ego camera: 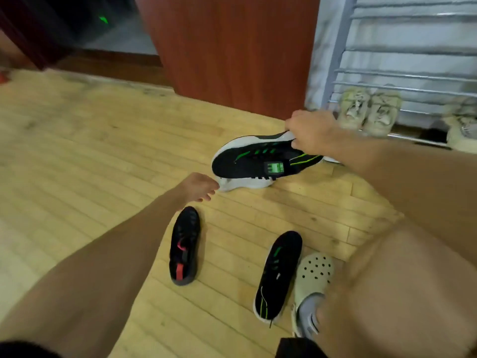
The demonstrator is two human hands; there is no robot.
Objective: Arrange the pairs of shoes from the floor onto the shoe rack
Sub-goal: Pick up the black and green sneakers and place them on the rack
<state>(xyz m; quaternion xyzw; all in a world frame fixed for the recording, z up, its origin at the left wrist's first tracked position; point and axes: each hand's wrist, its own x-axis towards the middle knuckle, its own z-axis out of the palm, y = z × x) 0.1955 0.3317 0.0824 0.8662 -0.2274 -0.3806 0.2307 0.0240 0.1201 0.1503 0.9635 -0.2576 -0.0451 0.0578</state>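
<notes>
1. the right hand (313, 131) has its grip pinched on the heel end of a black sneaker with green stripes and a thick white sole (258, 164), which lies tipped on its side on the pale wooden plank floor (77, 151), toe pointing left.
2. the left hand (197, 186) reaches towards the toe of that same shoe, fingers loosely spread, fingertips at the white sole edge; it holds nothing.
3. the matching black and green sneaker (278, 275) lies flat on the floor nearer the person, just beside a pale grey-green perforated clog (313, 280) worn on the person's foot.
4. a black shoe with red and pink accents (184, 245) rests on the floor to the left of that one, well apart from it, under the left forearm.
5. the silver metal shoe rack with thin rail shelves (402, 73) stands at the upper right against the wall, next to a reddish-brown wooden panel (232, 47).
6. a pair of cream lace-up sneakers (369, 111) sits side by side on a lower rail of the rack, and another cream shoe (462, 127) shows at the right edge, partly cut off.
</notes>
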